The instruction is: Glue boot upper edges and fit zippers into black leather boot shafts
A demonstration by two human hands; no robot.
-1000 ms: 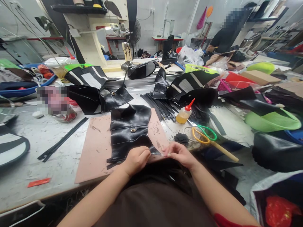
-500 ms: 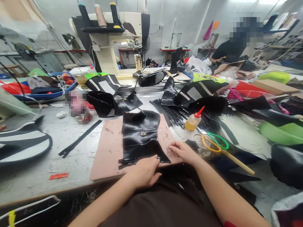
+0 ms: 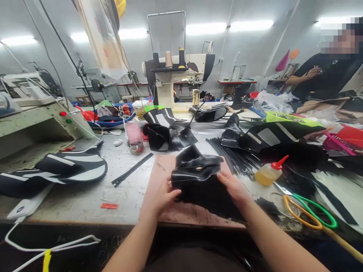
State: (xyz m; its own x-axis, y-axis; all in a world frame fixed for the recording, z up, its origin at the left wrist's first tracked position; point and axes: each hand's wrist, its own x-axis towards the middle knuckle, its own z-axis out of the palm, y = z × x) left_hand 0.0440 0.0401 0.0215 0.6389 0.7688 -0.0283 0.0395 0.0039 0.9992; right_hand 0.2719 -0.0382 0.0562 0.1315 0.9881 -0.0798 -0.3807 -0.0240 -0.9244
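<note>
A shiny black leather boot upper with a small gold-coloured fitting is held over a pinkish board on the bench. My left hand grips its left edge, the thumb on top and the fingers partly hidden beneath. At the opposite edge, my right hand pinches the leather between thumb and fingers. The upper is bent, its far part raised and its near part dark and sloping toward me. A black zipper lies on the bench left of the board.
Right of the board are a glue bottle with a red tip, scissors and a bundle of zippers. More black uppers lie behind it. A sewing machine stands at the back. A person is at the far right.
The upper lay flat on the board with my hands at its near edge; now both hands hold its sides and it is lifted and bent. The camera view has tilted up and turned left.
</note>
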